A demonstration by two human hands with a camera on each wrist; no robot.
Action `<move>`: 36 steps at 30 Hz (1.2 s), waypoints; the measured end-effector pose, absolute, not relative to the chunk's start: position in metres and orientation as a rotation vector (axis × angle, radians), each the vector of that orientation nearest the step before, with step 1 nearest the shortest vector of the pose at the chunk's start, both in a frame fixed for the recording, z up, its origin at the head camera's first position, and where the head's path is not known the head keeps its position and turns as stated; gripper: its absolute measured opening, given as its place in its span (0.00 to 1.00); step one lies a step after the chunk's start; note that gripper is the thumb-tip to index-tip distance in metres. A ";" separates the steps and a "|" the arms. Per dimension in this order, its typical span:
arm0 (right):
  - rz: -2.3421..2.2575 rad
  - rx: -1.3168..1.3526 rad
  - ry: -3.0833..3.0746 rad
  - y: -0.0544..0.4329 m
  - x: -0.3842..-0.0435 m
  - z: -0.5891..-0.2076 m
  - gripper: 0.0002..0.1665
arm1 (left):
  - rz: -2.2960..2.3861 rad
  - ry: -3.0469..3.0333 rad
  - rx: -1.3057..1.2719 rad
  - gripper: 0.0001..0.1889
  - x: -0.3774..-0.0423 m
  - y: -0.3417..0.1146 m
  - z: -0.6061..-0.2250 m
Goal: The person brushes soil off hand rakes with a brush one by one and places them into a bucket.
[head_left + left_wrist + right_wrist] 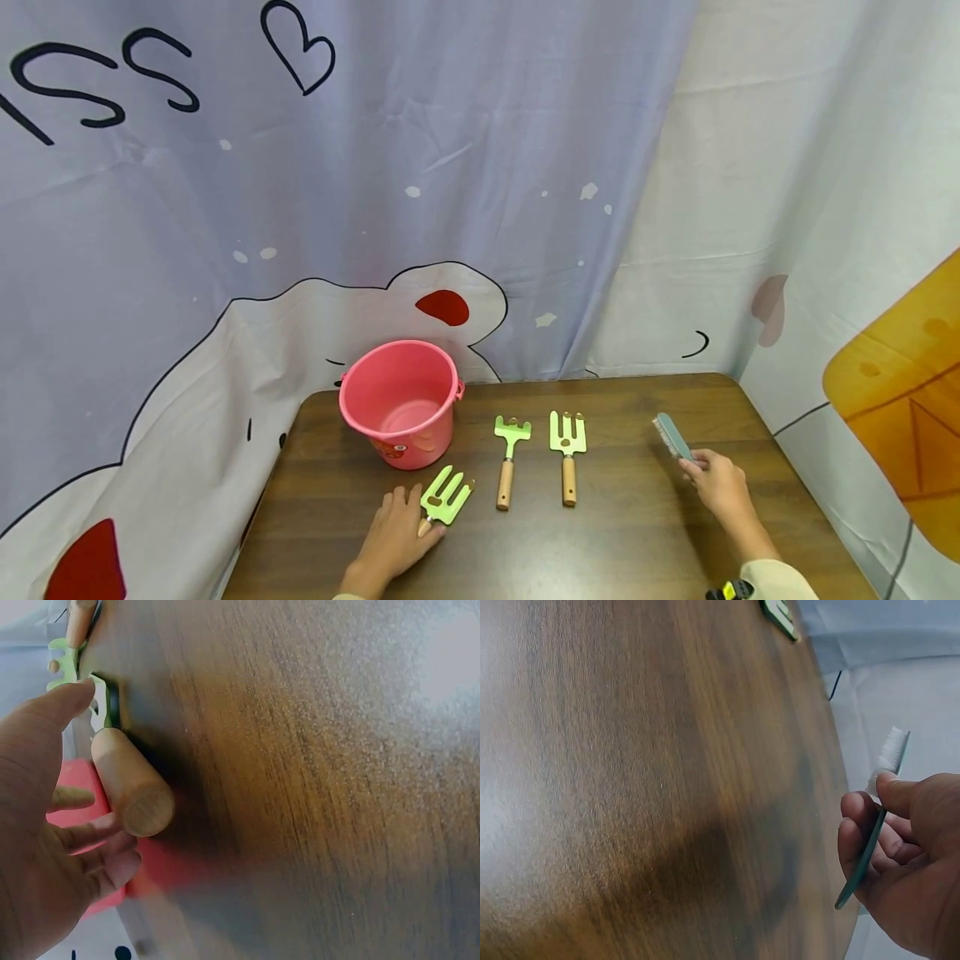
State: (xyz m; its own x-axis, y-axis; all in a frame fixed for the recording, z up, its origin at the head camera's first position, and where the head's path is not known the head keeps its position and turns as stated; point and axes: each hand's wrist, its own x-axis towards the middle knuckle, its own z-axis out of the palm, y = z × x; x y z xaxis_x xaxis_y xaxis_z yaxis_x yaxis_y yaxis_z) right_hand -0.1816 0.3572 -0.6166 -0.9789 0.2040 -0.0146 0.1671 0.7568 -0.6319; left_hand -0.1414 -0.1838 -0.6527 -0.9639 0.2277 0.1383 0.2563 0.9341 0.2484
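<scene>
My left hand (393, 532) is at a small garden fork (447, 495) with green tines, which lies on the table in front of a pink bucket (399, 390). In the left wrist view its wooden handle (129, 776) runs beside the loosely spread fingers, and the thumb lies near the green metal. Over the table's right side, my right hand (720, 483) holds a brush (674, 437) with a grey-green back and white bristles. The right wrist view shows thumb and fingers pinching the brush (871, 851), its handle end sticking out below the hand.
A small green rake (512, 430) and another green fork (567, 433), both wooden-handled, lie mid-table. Behind the brown wooden table (637, 533) hangs a printed curtain (525, 167). A dark cable (801, 418) runs past the right edge.
</scene>
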 end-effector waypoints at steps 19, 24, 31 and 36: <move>1.269 -0.268 -2.890 0.342 -0.171 -0.601 0.28 | -0.417 -2.990 -0.344 0.28 -0.140 -0.184 -0.661; 1.297 -0.256 -2.888 0.339 -0.169 -0.603 0.27 | -0.449 -3.020 -0.335 0.26 -0.140 -0.182 -0.658; 1.285 -0.239 -2.893 0.340 -0.168 -0.604 0.28 | -0.532 -3.054 -0.285 0.18 -0.141 -0.176 -0.655; 1.299 -0.239 -2.890 0.340 -0.168 -0.603 0.27 | -0.592 -3.065 -0.224 0.15 -0.142 -0.171 -0.654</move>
